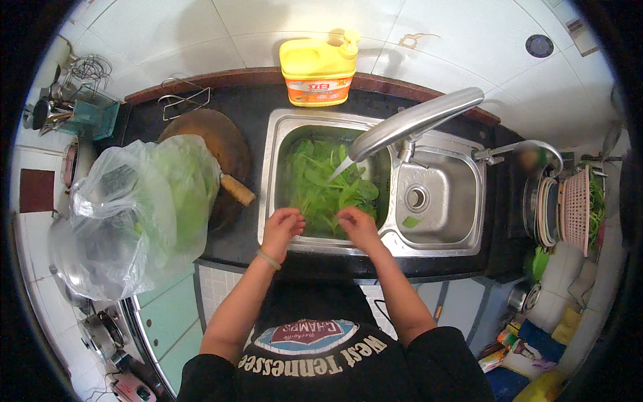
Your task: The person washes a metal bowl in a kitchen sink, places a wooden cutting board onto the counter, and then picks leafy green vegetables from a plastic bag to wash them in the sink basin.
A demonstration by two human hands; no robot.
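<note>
Green leafy vegetables [321, 176] lie in water in the left basin of a stainless steel double sink [266, 201]. From the tilted metal faucet [417, 123] a stream of water [342, 167] runs onto the leaves. My left hand [282, 231], with a band at its wrist, is over the basin's near left edge, fingers curled. Opposite it, my right hand [359, 228] bends its fingers down at the near edge of the leaves. Whether either hand pinches a leaf or stem is too small to tell. One loose leaf [411, 221] rests in the right basin.
Left of the sink, a clear plastic bag [145, 216] with something pale green inside covers part of a round wooden board [211, 130]. A wooden handle [237, 189] sticks out beside it. A yellow detergent jug [319, 75] stands behind the sink. Plates and a pink colander [575, 211] stand right.
</note>
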